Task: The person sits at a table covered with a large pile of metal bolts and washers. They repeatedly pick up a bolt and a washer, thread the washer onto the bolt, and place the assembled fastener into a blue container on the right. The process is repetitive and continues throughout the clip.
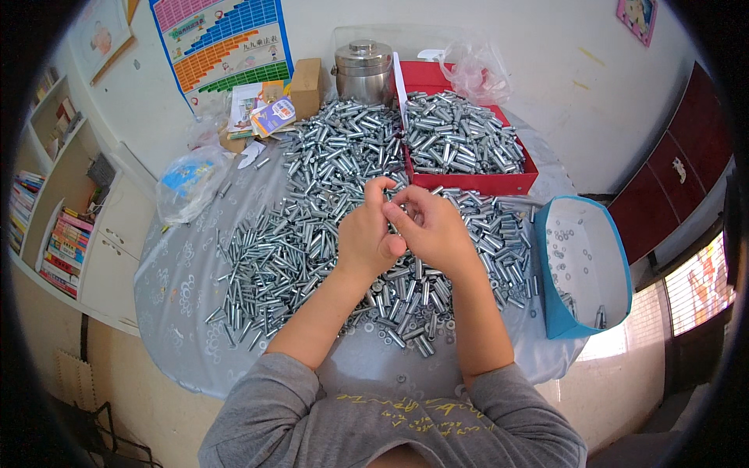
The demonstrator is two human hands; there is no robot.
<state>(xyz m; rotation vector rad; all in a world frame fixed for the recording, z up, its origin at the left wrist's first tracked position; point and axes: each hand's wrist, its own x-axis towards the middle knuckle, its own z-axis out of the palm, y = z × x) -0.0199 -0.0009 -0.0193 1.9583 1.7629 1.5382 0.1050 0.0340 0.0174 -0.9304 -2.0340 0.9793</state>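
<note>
Past the washers [445, 326] nearest you, metal sleeves [312, 234] lie heaped on the counter [175, 292] below your left grip [365, 235] and right grip [438, 234]. Both are curled close together, though whether they pinch anything I cannot tell; you seem to be handling small parts, calling next for steady fingertips. Beyond, the red box [472, 184] holds more sleeves.

Bright silver metal cylinders [312, 234] lay loose in a wide heap, mostly on their sides, pointing every way; more were mounded toward one o'clock. Small metal rings [447, 326] lay scattered at the heap's five-o'clock edge.
</note>
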